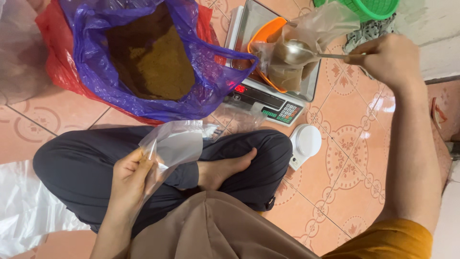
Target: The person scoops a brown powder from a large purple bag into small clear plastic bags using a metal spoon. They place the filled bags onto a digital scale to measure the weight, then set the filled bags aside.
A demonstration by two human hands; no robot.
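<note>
Seated cross-legged on a patterned tile floor, a person closes the right hand around the handle of a metal spoon, its bowl poised at the mouth of a clear plastic bag of brown powder that stands in an orange scoop on a digital scale. The left hand, near the lap, pinches an empty clear plastic bag between thumb and fingers. A large purple bag of brown powder lies open just left of the scale, with a small white scale beside the knee.
</note>
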